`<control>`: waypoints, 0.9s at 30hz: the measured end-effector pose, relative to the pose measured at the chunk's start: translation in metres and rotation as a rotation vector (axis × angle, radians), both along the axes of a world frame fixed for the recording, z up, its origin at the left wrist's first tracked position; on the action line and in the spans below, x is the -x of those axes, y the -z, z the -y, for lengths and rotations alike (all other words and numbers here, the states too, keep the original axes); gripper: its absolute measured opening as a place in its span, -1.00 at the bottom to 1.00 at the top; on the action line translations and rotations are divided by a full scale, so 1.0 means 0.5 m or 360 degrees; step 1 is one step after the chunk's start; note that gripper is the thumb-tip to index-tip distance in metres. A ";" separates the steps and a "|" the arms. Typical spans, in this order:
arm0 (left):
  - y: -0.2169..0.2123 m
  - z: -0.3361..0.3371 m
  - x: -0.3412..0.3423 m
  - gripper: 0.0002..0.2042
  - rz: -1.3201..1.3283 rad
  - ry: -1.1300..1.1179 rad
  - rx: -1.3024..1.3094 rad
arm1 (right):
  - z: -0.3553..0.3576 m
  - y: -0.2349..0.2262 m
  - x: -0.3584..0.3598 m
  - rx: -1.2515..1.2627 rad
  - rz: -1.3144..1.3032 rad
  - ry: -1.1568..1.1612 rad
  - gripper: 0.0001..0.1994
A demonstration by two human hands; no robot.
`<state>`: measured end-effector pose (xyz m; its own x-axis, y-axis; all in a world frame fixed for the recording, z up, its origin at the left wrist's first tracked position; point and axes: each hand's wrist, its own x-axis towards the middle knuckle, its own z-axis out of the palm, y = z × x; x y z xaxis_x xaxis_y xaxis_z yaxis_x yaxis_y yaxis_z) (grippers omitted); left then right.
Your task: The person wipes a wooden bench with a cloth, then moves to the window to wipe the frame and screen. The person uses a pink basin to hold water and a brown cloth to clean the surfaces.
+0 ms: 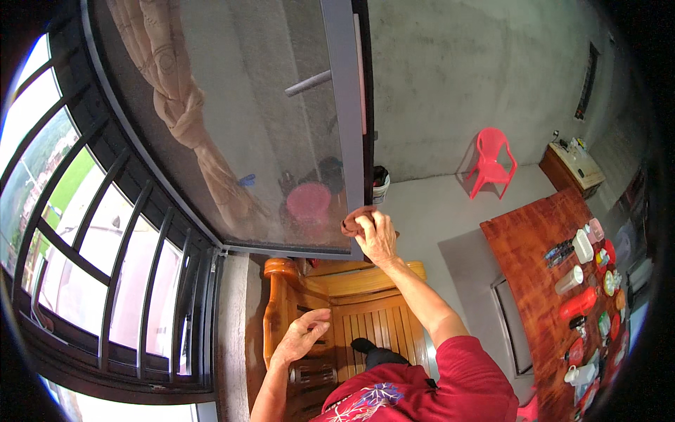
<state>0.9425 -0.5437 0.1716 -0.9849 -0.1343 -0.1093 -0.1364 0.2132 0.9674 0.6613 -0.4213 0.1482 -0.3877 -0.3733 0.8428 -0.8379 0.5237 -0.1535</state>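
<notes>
My right hand (378, 238) grips a brown cloth (357, 221), bunched up and pressed against the lower outer corner of an open window's grey frame (349, 133). Its dark, see-through pane (260, 119) fills the upper left, with a grey handle (308, 83) near the frame edge. Lower down, my left hand (302, 336) is raised over the wooden bench, fingers loosely bent and nothing visible in them. It touches neither the window nor the cloth.
Below me is a slatted wooden bench (376, 323), with my dark-socked foot on it. Black window bars (112, 281) line the left. A knotted beige curtain (176, 105) shows through the pane. At right, a reddish wooden table (524, 260) carries many items; behind it stands a red chair (492, 165).
</notes>
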 end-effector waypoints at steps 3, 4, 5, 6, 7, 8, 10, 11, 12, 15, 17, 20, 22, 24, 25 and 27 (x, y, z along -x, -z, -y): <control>-0.008 -0.007 -0.005 -0.63 0.0045 0.0004 0.0005 | -0.027 0.044 -0.023 -0.0305 -0.0079 0.0052 -0.64; -0.006 -0.006 -0.010 -0.63 0.0030 -0.0005 0.0008 | -0.042 0.049 -0.032 -0.0474 -0.0035 -0.0064 -0.69; -0.003 -0.006 -0.012 -0.64 0.0017 -0.0007 0.0010 | -0.062 0.052 -0.034 -0.0645 0.0011 -0.0174 -0.73; -0.004 -0.005 -0.018 -0.64 0.0010 -0.0007 0.0029 | -0.080 0.049 -0.031 -0.0665 -0.0128 -0.0234 -0.67; -0.008 -0.001 -0.022 -0.64 -0.0002 -0.0017 0.0056 | -0.071 0.014 -0.030 -0.0476 -0.0143 -0.0200 -0.64; -0.008 0.002 -0.029 -0.65 -0.0004 -0.0040 0.0073 | -0.054 -0.044 -0.032 -0.0295 -0.0148 -0.0182 -0.61; 0.003 0.010 -0.040 -0.65 0.0006 -0.0088 0.0081 | -0.020 -0.159 -0.046 0.0044 -0.0230 -0.0110 -0.56; 0.003 0.013 -0.042 -0.66 0.0013 -0.0111 0.0090 | 0.003 -0.211 -0.039 0.0223 -0.0332 -0.0056 -0.54; -0.011 0.005 -0.040 -0.66 0.0000 -0.0129 0.0101 | 0.016 -0.240 -0.021 0.0220 -0.0421 -0.0007 -0.51; -0.011 -0.009 -0.032 -0.66 -0.0062 -0.0072 0.0039 | 0.037 -0.215 0.005 0.0193 -0.0540 0.0027 -0.50; -0.007 -0.013 -0.037 -0.66 0.0007 -0.0073 0.0030 | 0.032 -0.139 0.003 0.0114 -0.0553 0.0027 -0.53; 0.014 -0.007 -0.057 -0.66 0.0041 -0.0085 0.0065 | 0.001 -0.006 -0.019 -0.0130 -0.0353 0.0044 -0.58; 0.019 0.000 -0.075 -0.66 0.0110 -0.0165 0.0006 | -0.011 0.066 -0.044 -0.0259 -0.0181 0.0083 -0.59; 0.016 0.004 -0.086 -0.67 0.0197 -0.0235 -0.0038 | -0.031 0.154 -0.056 -0.0422 0.0051 0.0152 -0.64; 0.018 0.007 -0.091 -0.67 0.0208 -0.0257 -0.0040 | -0.034 0.166 -0.065 -0.0476 0.0186 0.0189 -0.63; 0.023 0.013 -0.102 -0.68 0.0229 -0.0300 -0.0046 | -0.052 0.184 -0.077 -0.0177 0.0525 0.0165 -0.60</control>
